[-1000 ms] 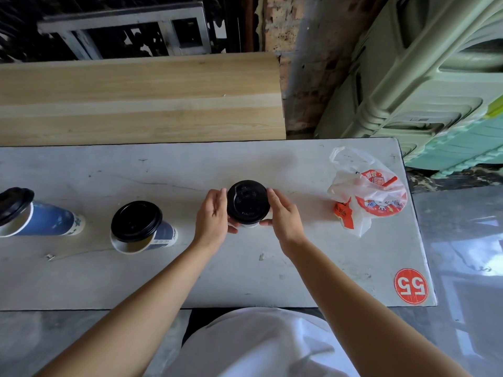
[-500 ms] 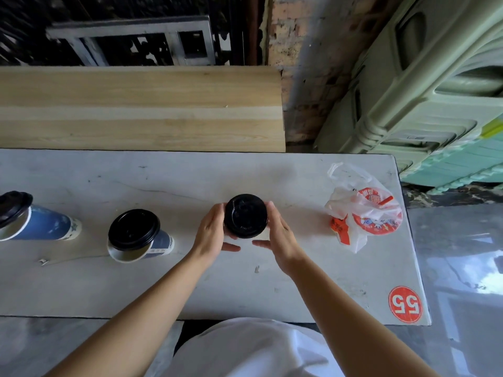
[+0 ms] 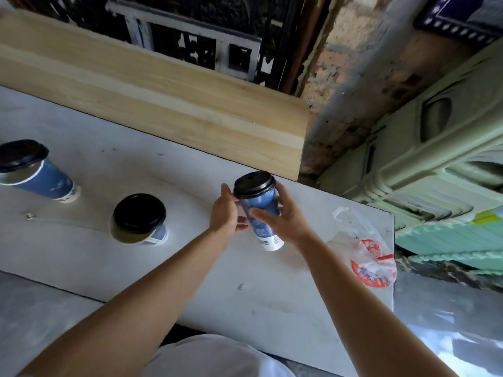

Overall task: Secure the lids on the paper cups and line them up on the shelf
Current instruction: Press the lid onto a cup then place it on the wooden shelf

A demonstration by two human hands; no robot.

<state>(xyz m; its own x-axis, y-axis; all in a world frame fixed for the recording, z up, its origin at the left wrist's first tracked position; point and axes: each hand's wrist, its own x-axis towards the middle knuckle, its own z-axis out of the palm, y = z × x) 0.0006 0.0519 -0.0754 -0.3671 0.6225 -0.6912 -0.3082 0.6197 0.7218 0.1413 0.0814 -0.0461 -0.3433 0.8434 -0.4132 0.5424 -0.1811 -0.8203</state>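
The blue paper cup (image 3: 260, 210) with its black lid (image 3: 254, 183) is held tilted above the grey table (image 3: 285, 295), clamped between left hand (image 3: 226, 213) and right hand (image 3: 285, 219). A too strong squeeze could dent it or pop the lid

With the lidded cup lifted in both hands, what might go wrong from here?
1. The held cup is tilted; if its lid is not fully seated, it may pop off or leak.
2. The left hand and right hand grip only its sides, so it may slip.
3. The middle cup stands nearby and could be knocked.
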